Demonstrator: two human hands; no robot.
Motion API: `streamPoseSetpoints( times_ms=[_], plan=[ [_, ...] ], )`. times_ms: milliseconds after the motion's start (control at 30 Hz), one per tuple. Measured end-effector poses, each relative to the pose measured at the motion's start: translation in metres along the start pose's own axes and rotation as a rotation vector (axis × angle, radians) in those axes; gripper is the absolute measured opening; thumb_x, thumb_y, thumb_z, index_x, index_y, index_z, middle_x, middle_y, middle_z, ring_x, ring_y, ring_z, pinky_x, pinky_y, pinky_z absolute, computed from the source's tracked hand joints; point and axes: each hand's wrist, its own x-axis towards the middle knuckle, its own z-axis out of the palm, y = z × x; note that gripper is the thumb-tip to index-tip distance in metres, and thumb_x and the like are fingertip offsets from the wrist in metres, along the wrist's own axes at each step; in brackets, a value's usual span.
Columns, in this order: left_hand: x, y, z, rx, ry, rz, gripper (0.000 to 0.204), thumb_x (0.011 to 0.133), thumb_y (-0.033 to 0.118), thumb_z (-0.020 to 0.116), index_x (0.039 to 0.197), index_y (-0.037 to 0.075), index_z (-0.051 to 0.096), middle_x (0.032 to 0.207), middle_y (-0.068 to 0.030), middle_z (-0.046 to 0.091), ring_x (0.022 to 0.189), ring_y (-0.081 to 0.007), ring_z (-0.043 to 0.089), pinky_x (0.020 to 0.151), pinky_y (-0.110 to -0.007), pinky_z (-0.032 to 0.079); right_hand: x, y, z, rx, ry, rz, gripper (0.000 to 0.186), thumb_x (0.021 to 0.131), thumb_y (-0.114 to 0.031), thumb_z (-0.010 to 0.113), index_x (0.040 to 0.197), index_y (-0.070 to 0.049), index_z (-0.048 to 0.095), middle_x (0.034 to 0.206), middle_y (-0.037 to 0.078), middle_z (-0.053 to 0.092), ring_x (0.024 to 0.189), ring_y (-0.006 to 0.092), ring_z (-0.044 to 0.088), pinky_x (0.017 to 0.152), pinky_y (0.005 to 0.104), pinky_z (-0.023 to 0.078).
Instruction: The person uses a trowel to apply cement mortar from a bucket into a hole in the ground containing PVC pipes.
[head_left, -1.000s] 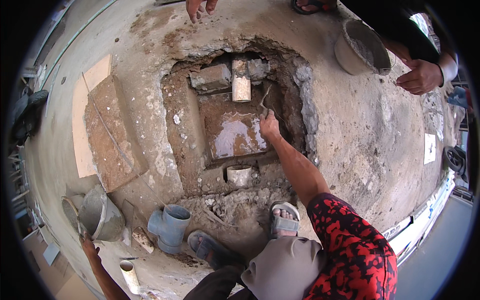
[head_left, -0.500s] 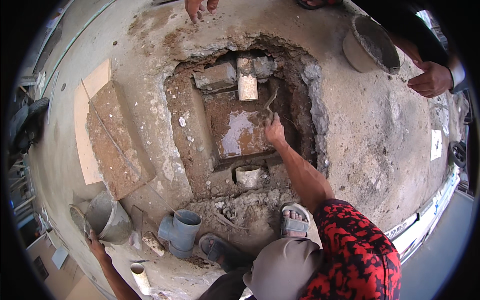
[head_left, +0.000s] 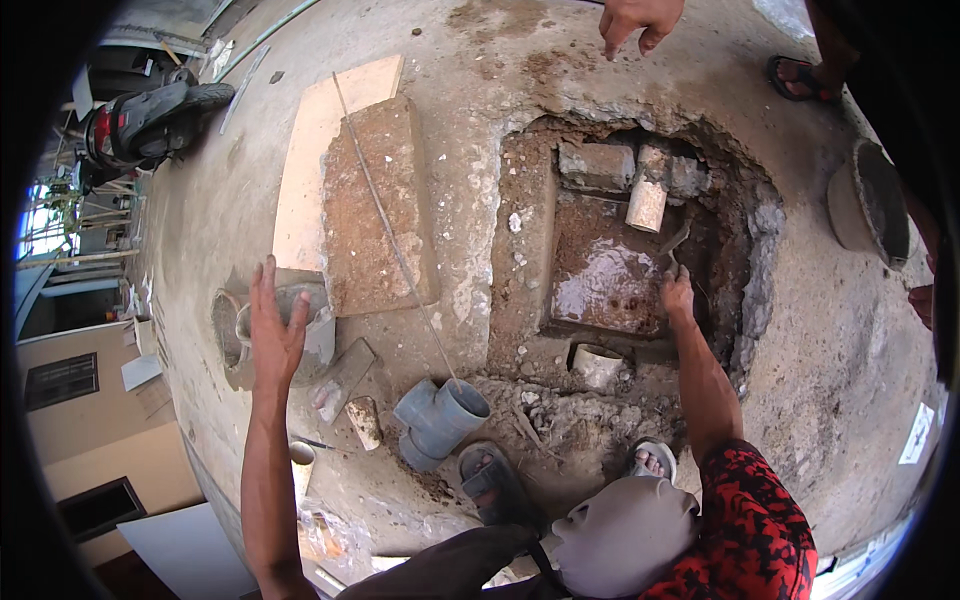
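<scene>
L hand (head_left: pixel 276 335): fingers spread, by grey bucket (head_left: pixel 319 342), near-left; contact unclear | R hand (head_left: pixel 678 292): fingers closed on slim tool (head_left: pixel 678 238), in pit (head_left: pixel 522 290), just R of far pipe (head_left: pixel 648 200) | Risk: R arm (head_left: pixel 708 375) clipping crumbly edge (head_left: pixel 560 400) could drop debris, poss. clog near pipe (head_left: pixel 600 370)

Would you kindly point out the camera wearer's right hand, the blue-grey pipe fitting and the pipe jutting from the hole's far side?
Right hand (head_left: pixel 678 291): head view, on the back of the hand.
Pipe fitting (head_left: pixel 437 421): head view, middle of its body.
Jutting pipe (head_left: pixel 647 204): head view, on its outer side.
</scene>
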Motion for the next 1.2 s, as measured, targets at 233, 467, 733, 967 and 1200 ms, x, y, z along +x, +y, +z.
streamPoseSetpoints(
  times_ms=[233,467,733,967,1200],
  plan=[
    [0.052,0.007,0.12,0.107,-0.501,-0.043,0.095,0.066,0.027,0.078,0.141,0.002,0.025,0.143,-0.0269,0.027,0.131,-0.039,0.03,0.105,-0.04,0.034,-0.02,0.026,0.02,-0.158,0.109,0.204,0.048,0.09,-0.024,0.045,0.124,0.007,0.037,0.109,0.03,0.057,0.098,0.0423,0.058,0.086,0.0431,0.048],
    [0.058,-0.023,0.152,-0.112,-0.589,0.004,0.11,0.056,0.015,0.082,0.144,0.004,0.017,0.145,-0.027,0.023,0.136,-0.0346,0.023,0.109,-0.034,0.029,-0.067,-0.037,-0.011,0.029,-0.105,0.341,0.053,0.091,-0.029,0.044,0.132,0.003,0.034,0.114,0.032,0.054,0.108,0.0446,0.052,0.09,0.0463,0.043],
    [0.06,0.0,0.178,-0.215,-0.553,0.042,0.106,0.057,0.008,0.08,0.144,0.006,0.019,0.145,-0.0256,0.023,0.137,-0.032,0.022,0.108,-0.033,0.029,0.042,0.051,-0.003,0.187,0.182,0.303,0.052,0.092,-0.032,0.04,0.128,0.007,0.038,0.117,0.032,0.052,0.107,0.0435,0.053,0.089,0.0443,0.045],
    [0.047,-0.034,0.156,-0.171,-0.47,0.098,0.107,0.057,0.007,0.08,0.144,0.006,0.019,0.144,-0.0267,0.025,0.137,-0.0346,0.021,0.108,-0.036,0.028,-0.081,0.039,0.018,-0.039,-0.065,0.248,0.052,0.089,-0.03,0.048,0.13,0.0,0.036,0.082,0.018,0.06,0.064,0.026,0.063,0.053,0.0401,0.052],
    [0.052,-0.02,0.151,-0.122,-0.494,-0.002,0.109,0.056,0.007,0.081,0.145,0.007,0.017,0.144,-0.0267,0.024,0.137,-0.035,0.019,0.11,-0.037,0.025,0.017,-0.049,-0.106,-0.759,-0.527,-0.396,0.061,0.08,-0.032,0.058,0.12,0.004,0.028,0.095,0.035,0.058,0.088,0.048,0.059,0.08,0.0505,0.047]
  ],
)
